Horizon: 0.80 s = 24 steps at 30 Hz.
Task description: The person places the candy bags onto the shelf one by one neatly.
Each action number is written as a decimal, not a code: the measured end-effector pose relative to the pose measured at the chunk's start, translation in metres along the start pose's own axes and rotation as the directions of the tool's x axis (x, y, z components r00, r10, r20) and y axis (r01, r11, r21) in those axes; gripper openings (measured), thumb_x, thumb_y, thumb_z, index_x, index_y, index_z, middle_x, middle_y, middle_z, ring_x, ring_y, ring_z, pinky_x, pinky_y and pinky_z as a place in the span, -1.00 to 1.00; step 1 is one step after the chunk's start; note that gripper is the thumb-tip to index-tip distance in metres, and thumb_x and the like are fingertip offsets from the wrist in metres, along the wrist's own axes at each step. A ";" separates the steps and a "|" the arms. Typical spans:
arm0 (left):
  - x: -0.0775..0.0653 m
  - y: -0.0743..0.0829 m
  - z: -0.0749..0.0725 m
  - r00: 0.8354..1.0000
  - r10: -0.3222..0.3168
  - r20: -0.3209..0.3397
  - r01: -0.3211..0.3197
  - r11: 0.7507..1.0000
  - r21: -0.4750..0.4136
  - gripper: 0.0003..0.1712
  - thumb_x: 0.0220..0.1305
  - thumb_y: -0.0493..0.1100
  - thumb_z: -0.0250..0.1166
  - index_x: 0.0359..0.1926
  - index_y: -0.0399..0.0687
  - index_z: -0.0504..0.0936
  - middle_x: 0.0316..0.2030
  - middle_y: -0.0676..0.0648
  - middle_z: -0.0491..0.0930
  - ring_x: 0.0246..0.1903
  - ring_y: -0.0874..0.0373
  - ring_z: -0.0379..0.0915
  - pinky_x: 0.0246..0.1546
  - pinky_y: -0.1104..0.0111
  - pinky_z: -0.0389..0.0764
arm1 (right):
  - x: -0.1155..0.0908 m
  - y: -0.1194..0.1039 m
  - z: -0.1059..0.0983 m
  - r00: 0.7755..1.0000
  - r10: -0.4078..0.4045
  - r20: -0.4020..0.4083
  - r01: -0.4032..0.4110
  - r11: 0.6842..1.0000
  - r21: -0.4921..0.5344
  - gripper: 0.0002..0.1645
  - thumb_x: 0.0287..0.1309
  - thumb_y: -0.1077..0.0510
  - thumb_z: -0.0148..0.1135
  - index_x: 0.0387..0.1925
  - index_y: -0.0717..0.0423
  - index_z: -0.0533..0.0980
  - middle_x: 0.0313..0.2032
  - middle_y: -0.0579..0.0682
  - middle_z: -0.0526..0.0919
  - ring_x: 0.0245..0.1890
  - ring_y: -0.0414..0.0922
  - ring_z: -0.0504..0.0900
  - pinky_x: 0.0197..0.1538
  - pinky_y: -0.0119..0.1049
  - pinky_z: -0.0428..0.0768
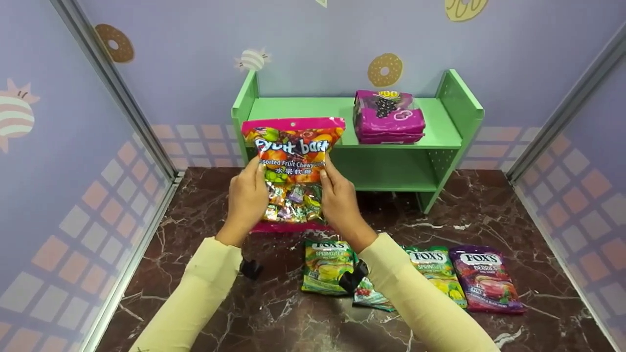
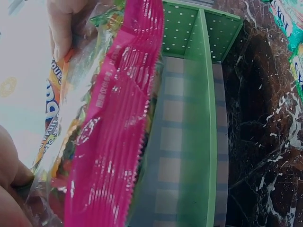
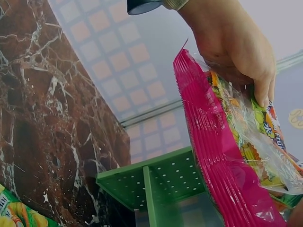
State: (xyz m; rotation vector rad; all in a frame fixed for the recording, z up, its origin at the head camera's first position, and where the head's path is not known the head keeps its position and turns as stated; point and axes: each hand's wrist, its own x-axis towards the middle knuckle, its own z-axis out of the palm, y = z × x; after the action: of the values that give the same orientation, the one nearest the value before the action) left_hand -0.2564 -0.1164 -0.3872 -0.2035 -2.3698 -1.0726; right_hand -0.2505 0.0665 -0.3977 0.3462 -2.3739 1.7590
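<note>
Both hands hold up a bag of fruit chewy candy [image 1: 293,168] in front of the green shelf, its printed front towards me. My left hand [image 1: 247,195] grips the bag's left edge, thumb on the front. On the opposite edge, my right hand [image 1: 341,198] grips it the same way. Wrapped sweets show through the clear lower part. Seen from the left wrist, the pink bottom seal [image 2: 113,123] runs beside the shelf. The right wrist view shows the same pink seal [image 3: 213,142] below the right hand [image 3: 236,47].
A green two-tier shelf [image 1: 303,108] stands against the back wall. On its top tier sits a purple candy pack [image 1: 390,117]. Several Fox's candy bags lie on the dark marble surface, including a green one [image 1: 325,274] and a purple berries one [image 1: 486,281]. Patterned panels enclose the sides.
</note>
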 end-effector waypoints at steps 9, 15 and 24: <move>0.008 0.004 0.003 1.000 -0.004 -0.009 0.004 1.000 0.005 -0.57 0.48 -0.23 -0.07 0.24 -0.35 0.46 -0.68 0.03 0.19 -0.65 0.07 0.16 -0.47 0.13 0.39 | 0.010 -0.004 -0.005 1.000 -0.001 -0.003 0.001 1.000 -0.017 -0.41 0.52 0.10 -0.25 0.49 -0.02 -0.01 0.46 0.00 0.17 0.41 -0.07 0.28 0.43 -0.22 0.27; 0.016 0.009 0.002 1.000 0.003 0.003 -0.003 1.000 0.011 -0.56 0.49 -0.21 -0.07 0.24 -0.35 0.45 -0.68 0.02 0.20 -0.63 0.04 0.20 -0.40 0.07 0.47 | 0.018 -0.006 -0.008 1.000 0.001 -0.015 -0.001 1.000 0.022 -0.41 0.52 0.13 -0.24 0.49 -0.02 0.01 0.45 -0.03 0.19 0.45 -0.15 0.18 0.44 -0.28 0.23; 0.030 0.016 -0.001 0.998 -0.040 0.051 0.038 0.999 0.026 -0.58 0.50 -0.18 -0.09 0.19 -0.29 0.50 -0.59 -0.17 0.35 -0.40 -0.17 0.47 -0.20 -0.01 0.51 | 0.028 -0.014 -0.012 0.999 -0.014 -0.036 0.013 0.999 -0.039 -0.43 0.51 0.11 -0.20 0.47 0.03 0.09 0.40 0.01 0.32 0.41 -0.09 0.28 0.44 -0.21 0.26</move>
State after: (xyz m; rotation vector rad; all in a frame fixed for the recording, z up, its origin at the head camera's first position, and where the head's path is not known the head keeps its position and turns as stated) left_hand -0.2762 -0.1091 -0.3605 -0.1784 -2.4408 -1.0674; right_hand -0.2739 0.0713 -0.3736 0.3214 -2.3720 1.6964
